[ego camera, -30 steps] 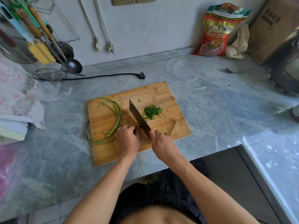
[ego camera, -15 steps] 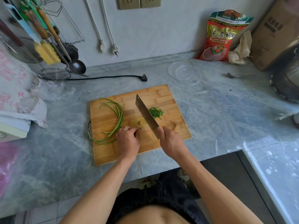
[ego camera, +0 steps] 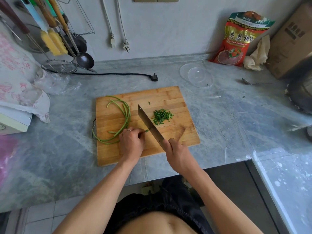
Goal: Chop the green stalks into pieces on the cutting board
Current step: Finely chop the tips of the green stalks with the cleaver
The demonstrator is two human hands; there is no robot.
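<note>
A wooden cutting board (ego camera: 168,97) lies on the grey marble counter. Long green stalks (ego camera: 125,114) curl over its left half and pass under my left hand (ego camera: 131,142), whose curled fingers hold their ends down; a short green tip shows beside the blade. My right hand (ego camera: 177,152) grips the handle of a cleaver (ego camera: 148,122), whose blade stands on the board just right of my left fingers. A small pile of chopped green pieces (ego camera: 162,116) lies right of the blade.
A clear plastic lid (ego camera: 196,76) and a spoon (ego camera: 251,83) lie behind the board on the right, near a red snack bag (ego camera: 236,39) and a cardboard box (ego camera: 293,43). A black power cord (ego camera: 118,74), hanging utensils and a plastic bag (ego camera: 55,83) are at the back left.
The cleaver rose and swung right over the chopped pile, then came back down next to my left fingers. My left hand stayed on the stalks.
</note>
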